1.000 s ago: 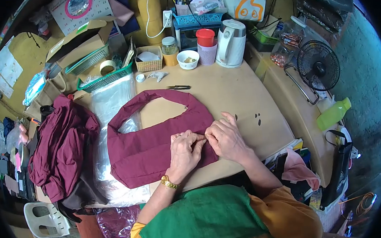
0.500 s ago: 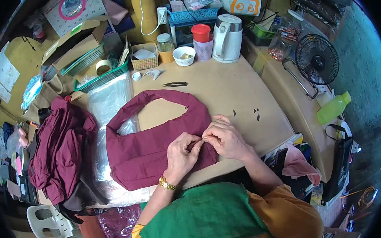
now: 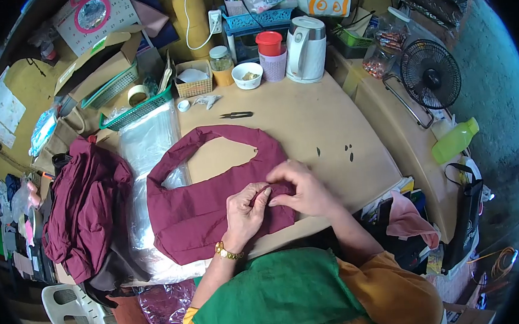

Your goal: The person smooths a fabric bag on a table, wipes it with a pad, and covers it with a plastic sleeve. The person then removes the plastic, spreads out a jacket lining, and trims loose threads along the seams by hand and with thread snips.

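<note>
A maroon cloth shoulder bag (image 3: 193, 200) lies flat on the tan tabletop, its wide strap looped toward the back. My left hand (image 3: 245, 214), with a gold watch at the wrist, pinches the cloth near the bag's right side. Curled around a raised fold of the same cloth is my right hand (image 3: 300, 189), thumb below and fingers above. Whatever small detail may lie between the fingertips is hidden. Black thread snips (image 3: 236, 115) rest on the table behind the bag.
A heap of maroon bags (image 3: 88, 210) sits to the left, beside a stack of clear plastic sleeves (image 3: 150, 145). Along the back stand a white kettle (image 3: 306, 50), a white bowl (image 3: 247, 76) and a green basket (image 3: 139, 113). A black fan (image 3: 430, 75) and a green bottle (image 3: 455, 140) are at right.
My right hand has shifted from a fingertip pinch beside the left hand to a wider hold, and the cloth between the hands is lifted into a fold. The view has tilted slightly.
</note>
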`<state>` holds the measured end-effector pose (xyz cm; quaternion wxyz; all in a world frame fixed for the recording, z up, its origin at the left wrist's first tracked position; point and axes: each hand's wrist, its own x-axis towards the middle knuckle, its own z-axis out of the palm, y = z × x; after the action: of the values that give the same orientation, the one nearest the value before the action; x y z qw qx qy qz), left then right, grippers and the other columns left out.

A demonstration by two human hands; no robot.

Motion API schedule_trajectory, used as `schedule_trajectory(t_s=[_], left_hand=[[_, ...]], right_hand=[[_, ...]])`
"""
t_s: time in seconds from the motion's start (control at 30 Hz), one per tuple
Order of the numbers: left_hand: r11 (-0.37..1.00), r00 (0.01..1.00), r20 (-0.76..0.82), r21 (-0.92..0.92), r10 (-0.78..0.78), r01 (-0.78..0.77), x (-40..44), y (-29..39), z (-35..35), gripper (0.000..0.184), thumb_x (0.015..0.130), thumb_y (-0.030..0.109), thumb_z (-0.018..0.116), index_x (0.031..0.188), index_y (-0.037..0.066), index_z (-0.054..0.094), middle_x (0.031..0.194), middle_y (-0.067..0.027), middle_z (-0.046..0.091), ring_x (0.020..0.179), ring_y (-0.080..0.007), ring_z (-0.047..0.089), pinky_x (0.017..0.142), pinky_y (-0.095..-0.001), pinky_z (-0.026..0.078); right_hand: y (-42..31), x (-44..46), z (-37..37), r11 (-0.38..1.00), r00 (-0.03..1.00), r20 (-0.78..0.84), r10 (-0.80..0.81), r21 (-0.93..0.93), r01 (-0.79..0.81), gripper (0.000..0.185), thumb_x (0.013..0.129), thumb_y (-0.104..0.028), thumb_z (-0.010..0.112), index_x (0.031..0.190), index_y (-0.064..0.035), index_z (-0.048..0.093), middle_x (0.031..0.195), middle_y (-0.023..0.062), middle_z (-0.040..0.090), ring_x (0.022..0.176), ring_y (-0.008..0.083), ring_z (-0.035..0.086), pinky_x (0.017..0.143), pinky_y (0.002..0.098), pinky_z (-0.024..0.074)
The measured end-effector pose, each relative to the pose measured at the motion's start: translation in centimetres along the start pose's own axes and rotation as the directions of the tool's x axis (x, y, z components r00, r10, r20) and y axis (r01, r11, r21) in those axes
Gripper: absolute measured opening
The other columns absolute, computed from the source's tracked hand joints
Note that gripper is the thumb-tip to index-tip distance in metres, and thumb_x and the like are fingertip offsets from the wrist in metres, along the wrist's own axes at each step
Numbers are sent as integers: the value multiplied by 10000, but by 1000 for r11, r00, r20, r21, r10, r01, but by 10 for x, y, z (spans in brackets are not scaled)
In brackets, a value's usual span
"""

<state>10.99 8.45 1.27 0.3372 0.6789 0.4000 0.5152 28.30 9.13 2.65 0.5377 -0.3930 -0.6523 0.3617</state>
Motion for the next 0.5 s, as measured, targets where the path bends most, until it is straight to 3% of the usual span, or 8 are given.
schedule_trajectory(t_s=[0.07, 0.13, 0.2, 0.27, 0.33, 0.4, 0.43, 0.5], left_hand=[[999, 998, -39, 23, 47, -46, 2, 1, 0, 180, 925, 153, 662, 860, -14, 682, 683, -111, 633, 568, -181, 576, 541, -322, 443], [950, 997, 78, 312, 0, -24, 3, 1, -4, 220, 934, 173, 652, 796, 2, 649, 667, -124, 608, 542, -246, 574, 524, -333, 441], [917, 998, 59, 398, -6, -18, 7, 5, -5, 243, 923, 181, 661, 745, 20, 621, 667, -131, 586, 573, -298, 579, 539, -355, 453], [888, 973, 96, 400, 208, -229, 12, 9, -7, 274, 864, 289, 714, 767, 48, 628, 678, -128, 615, 610, -313, 611, 551, -400, 477], [829, 983, 157, 534, 94, -165, 15, 41, -30, 317, 759, 340, 787, 839, 68, 643, 716, -88, 630, 675, -300, 623, 634, -414, 474], [716, 960, 281, 672, -6, -192, 14, 49, -65, 314, 734, 325, 804, 852, 76, 653, 728, -73, 631, 706, -291, 623, 699, -404, 455], [702, 961, 264, 700, -85, -130, 9, 45, -85, 307, 732, 314, 807, 855, 77, 655, 725, -75, 628, 712, -286, 622, 718, -402, 444], [673, 955, 231, 738, -185, -48, -11, 31, -125, 276, 730, 275, 808, 859, 80, 661, 732, -86, 631, 718, -286, 626, 723, -403, 446]], right_hand=[[15, -4, -4, 860, 959, 283, 21, -493, 127, 211, 789, -86, 724, 961, -27, 616, 854, 81, 620, 920, 212, 627, 1061, 425, 365], [14, -5, 1, 883, 962, 271, 43, -461, 91, 196, 758, -97, 730, 913, -40, 626, 839, 95, 615, 889, 258, 622, 1105, 478, 301], [11, -6, 10, 896, 978, 164, -129, -404, 186, 160, 763, -78, 718, 889, -45, 626, 809, 87, 613, 820, 252, 621, 1091, 481, 327], [16, -7, 10, 913, 983, 108, -145, -368, 175, 142, 772, -68, 712, 881, -36, 626, 806, 87, 612, 795, 245, 615, 1025, 452, 383], [22, -4, 7, 927, 984, 57, -166, -330, 176, 125, 781, -58, 706, 872, -27, 625, 803, 87, 610, 771, 238, 609, 959, 423, 438], [28, 0, 0, 989, 995, -97, -2, -144, -12, 94, 813, -53, 693, 844, -4, 619, 792, 81, 609, 750, 199, 599, 769, 340, 476], [33, 2, -3, 995, 987, -156, 32, -83, -45, 115, 862, -76, 680, 834, 11, 612, 778, 61, 596, 737, 149, 565, 664, 284, 437], [43, 2, -12, 985, 953, -266, 145, -50, -164, 157, 925, -136, 646, 863, 5, 615, 749, 34, 569, 706, 105, 520, 655, 267, 430]])
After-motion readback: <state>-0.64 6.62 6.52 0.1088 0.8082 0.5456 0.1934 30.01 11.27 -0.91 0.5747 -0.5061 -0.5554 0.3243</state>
